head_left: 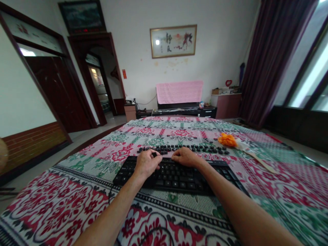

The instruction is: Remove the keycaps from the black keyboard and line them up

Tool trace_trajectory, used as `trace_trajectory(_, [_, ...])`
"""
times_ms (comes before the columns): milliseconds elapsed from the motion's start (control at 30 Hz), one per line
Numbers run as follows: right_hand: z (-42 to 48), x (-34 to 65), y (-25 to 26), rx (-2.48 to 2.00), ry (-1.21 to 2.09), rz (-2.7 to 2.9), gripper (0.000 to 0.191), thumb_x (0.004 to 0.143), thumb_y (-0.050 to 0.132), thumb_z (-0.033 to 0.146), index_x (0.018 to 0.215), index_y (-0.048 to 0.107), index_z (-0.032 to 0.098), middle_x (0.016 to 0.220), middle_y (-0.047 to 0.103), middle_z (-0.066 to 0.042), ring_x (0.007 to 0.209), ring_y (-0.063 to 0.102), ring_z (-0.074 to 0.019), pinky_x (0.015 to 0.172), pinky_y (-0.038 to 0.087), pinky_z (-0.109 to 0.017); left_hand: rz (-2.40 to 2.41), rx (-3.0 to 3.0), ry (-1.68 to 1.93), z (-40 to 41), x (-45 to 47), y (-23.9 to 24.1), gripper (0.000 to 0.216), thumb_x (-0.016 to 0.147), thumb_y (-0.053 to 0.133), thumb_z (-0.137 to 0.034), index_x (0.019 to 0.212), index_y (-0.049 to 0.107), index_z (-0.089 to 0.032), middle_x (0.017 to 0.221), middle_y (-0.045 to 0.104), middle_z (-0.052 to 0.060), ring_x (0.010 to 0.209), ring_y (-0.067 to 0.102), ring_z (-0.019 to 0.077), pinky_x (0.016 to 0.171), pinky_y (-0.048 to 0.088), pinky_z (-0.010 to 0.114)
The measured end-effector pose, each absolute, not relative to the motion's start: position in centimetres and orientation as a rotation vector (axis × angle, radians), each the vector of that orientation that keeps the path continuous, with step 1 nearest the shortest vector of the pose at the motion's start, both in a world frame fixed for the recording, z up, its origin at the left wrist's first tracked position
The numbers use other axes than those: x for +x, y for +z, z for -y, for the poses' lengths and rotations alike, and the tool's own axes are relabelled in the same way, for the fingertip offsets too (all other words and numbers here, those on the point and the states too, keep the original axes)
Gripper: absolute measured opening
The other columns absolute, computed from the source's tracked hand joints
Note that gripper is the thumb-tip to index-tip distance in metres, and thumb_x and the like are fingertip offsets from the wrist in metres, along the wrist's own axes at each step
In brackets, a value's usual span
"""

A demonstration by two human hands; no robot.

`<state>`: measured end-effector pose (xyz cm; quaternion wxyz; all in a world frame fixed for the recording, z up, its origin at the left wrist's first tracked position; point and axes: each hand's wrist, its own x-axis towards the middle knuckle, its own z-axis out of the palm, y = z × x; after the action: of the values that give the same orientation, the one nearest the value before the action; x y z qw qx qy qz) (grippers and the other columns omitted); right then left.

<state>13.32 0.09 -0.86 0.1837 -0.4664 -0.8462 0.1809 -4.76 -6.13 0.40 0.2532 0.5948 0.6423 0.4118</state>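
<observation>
The left hand (146, 163) is curled, knuckles up, fingertips bent onto the top rows of the black keyboard (176, 177), which lies flat on the flowered cloth (77, 191) w/ its cord (110, 196) trailing off the left corner. Something dark sits by the thumb, but can't tell if it's pinching a key or just pressing. The right hand (185, 157), just beside it, is curled the same way at the keyboard's back edge; grip also unclear. Beyond both hands is a row of loose keys (194, 148), w/ an orange brush (227, 140) further right. Imo this work goes best w/ one hand bracing the board, the other moving each key straight up/down, no twisting, and the loose ones left in order.
</observation>
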Motion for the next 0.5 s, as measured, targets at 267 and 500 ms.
trace_trajectory(267, [-0.1, 13.4, -0.9, -1.318, 0.456, 2.398, 0.028, 0.07, 0.047, 0.03, 0.068, 0.07, 0.015, 0.055, 0.06, 0.0, 0.056, 0.051, -0.0115, 0.051, 0.031, -0.019, -1.9, 1.923, 1.119, 6.6, -4.0, 0.4, 0.016, 0.068, 0.054, -0.03, 0.077, 0.063, -0.019, 0.056, 0.059, -0.002, 0.052, 0.057, 0.0098, 0.054, 0.04, 0.019])
trace_trajectory(500, [0.0, 13.3, -0.6, -1.351, 0.453, 2.396, 0.028, 0.07, 0.047, 0.031, 0.071, 0.071, 0.016, 0.059, 0.062, -0.001, 0.059, 0.053, -0.0122, 0.053, 0.033, -0.019, -2.039, 2.069, 1.006, 7.6, -2.7, 1.2, 0.015, 0.069, 0.054, -0.025, 0.078, 0.064, -0.02, 0.062, 0.061, -0.001, 0.059, 0.054, 0.011, 0.059, 0.037, 0.021])
